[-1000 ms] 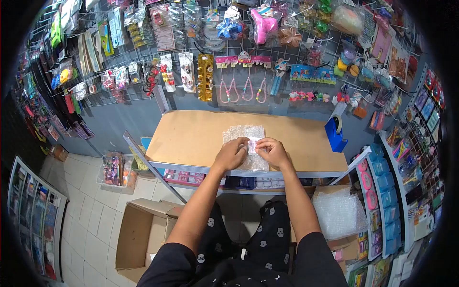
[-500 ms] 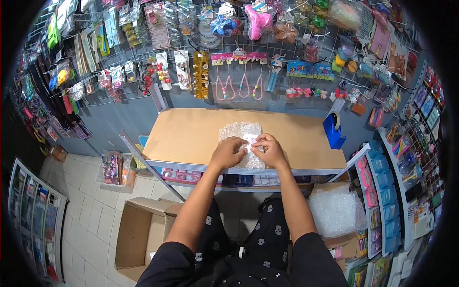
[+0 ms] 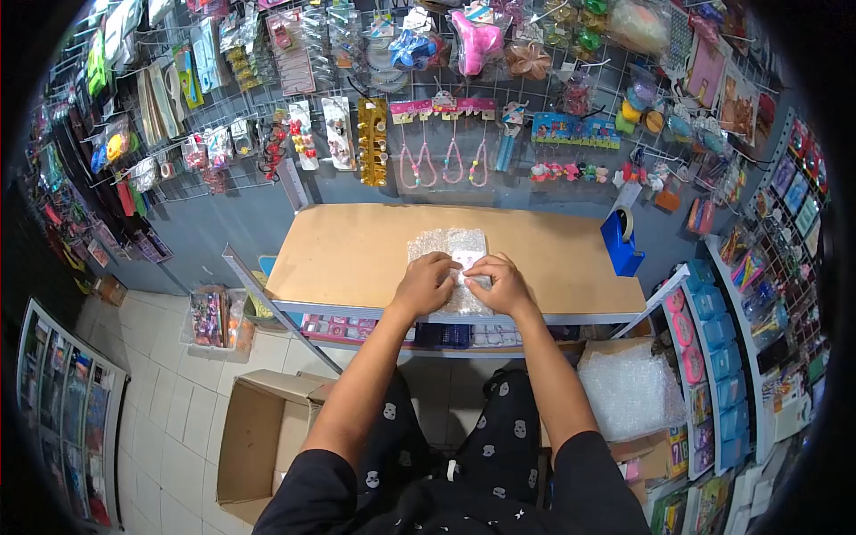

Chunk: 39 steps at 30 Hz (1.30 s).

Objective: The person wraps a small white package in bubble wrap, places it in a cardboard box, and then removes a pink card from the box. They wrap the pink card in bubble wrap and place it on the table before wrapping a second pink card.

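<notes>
A sheet of bubble wrap (image 3: 432, 242) lies flat on the wooden tabletop (image 3: 343, 254), near its front edge. On top of the wrap is a small white card (image 3: 465, 257) with tiny pinkish marks, partly covered by my fingers. My left hand (image 3: 426, 285) is at the card's left side, fingers curled and closed on its edge. From the right, my right hand (image 3: 501, 283) pinches at the card with thumb and fingertips. The fingertips of both hands nearly meet over the card. Whatever is under my palms stays hidden.
A blue tape dispenser (image 3: 622, 245) stands at the table's right end. Folded bubble wrap (image 3: 633, 392) sits in a box at lower right. An open cardboard box (image 3: 254, 446) is on the floor at left. Packaged accessories hang on the wall grid behind.
My right hand has shifted slightly left, its fingertips lower over the card. My left hand and the bubble wrap stay about where they were.
</notes>
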### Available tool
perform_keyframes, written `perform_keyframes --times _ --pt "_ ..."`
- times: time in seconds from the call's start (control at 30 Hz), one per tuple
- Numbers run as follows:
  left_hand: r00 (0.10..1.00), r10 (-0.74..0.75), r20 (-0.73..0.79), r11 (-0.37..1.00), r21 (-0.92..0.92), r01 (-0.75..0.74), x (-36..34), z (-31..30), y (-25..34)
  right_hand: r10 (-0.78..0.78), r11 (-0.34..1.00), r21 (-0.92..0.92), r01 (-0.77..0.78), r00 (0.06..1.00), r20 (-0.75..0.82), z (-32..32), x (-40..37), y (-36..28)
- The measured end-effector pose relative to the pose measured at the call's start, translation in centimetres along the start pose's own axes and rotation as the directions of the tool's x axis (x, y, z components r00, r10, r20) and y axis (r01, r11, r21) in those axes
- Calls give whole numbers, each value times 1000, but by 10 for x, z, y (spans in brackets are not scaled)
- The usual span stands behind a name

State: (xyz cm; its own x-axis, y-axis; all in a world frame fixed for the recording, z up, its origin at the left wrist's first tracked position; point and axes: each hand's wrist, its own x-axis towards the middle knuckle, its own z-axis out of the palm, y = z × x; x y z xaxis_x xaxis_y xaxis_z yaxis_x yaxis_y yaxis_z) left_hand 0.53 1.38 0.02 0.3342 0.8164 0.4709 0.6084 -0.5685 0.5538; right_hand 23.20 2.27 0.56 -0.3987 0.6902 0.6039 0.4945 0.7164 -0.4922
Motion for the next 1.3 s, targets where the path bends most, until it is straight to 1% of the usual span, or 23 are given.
perform_keyframes --times 0.03,0.07,0.13,0.2,0.23,0.27,0.3,0.37,0.4,0.5,0.57,0.67,0.73,0.77,0.83,0.87,0.97,1.0,1.07,1.1,1.17,1.2,1.3 --pt "1000 12 10 1000 8 -12 1 -1 -1 16 999 -36 -15 1000 17 0 -1 -6" --pt "999 32 33 997 67 -34 3 -4 -3 31 997 -74 -28 999 32 0 0 -11" --pt "994 68 81 981 178 -81 9 -12 -6 103 971 -219 -97 995 16 3 2 -26" --pt "976 128 178 956 241 -169 20 -20 -7 194 920 -352 -173 981 24 10 4 -40" --pt "962 153 226 939 271 -213 27 -25 -7 210 900 -393 -188 978 12 14 5 -46" --pt "942 148 301 927 290 -238 33 -27 -4 223 879 -433 -201 975 1 17 6 -50" --pt "928 142 344 920 299 -252 37 -31 2 235 856 -471 -213 972 -11 19 6 -53" --pt "894 126 430 906 317 -280 41 -37 13 180 860 -478 -181 983 -49 22 5 -51" --pt "895 139 424 906 310 -287 42 -36 13 152 860 -482 -166 986 -69 22 6 -51" --pt "896 177 408 901 299 -314 38 -30 10 153 868 -475 -148 988 -28 14 5 -51" --pt "895 206 396 887 311 -342 37 -26 6 202 866 -472 -169 979 20 7 6 -52" --pt "876 170 451 832 411 -373 35 -22 6 246 860 -472 -193 968 53 -2 8 -40" --pt "881 200 429 830 403 -385 31 -21 8 265 876 -434 -209 961 73 -12 11 -33" --pt "882 216 419 829 399 -392 31 -20 8 236 893 -412 -183 968 81 -15 12 -27" --pt "900 159 406 869 375 -323 33 -21 16 184 920 -366 -138 979 92 -22 12 -16" --pt "907 132 400 886 362 -289 35 -21 21 183 918 -376 -129 977 112 -25 13 -10" --pt "908 110 405 888 370 -273 39 -21 26 149 945 -309 -113 984 98 -31 15 5" --pt "921 142 362 892 356 -278 37 -17 22 198 946 -281 -161 974 111 -34 16 2" --pt "940 207 270 897 331 -293 31 -11 12 163 952 -271 -141 985 61 -27 11 9" --pt "941 224 253 900 317 -299 29 -10 13 143 955 -266 -129 989 37 -23 8 12" --pt "942 253 221 906 287 -310 25 -8 12 144 970 -199 -142 990 -7 -15 1 18" --pt "946 242 218 909 291 -299 25 -8 12 146 975 -165 -149 989 -29 -14 0 17" --pt "954 224 198 910 307 -278 26 -5 14 107 972 -207 -115 993 -45 -13 -3 13"
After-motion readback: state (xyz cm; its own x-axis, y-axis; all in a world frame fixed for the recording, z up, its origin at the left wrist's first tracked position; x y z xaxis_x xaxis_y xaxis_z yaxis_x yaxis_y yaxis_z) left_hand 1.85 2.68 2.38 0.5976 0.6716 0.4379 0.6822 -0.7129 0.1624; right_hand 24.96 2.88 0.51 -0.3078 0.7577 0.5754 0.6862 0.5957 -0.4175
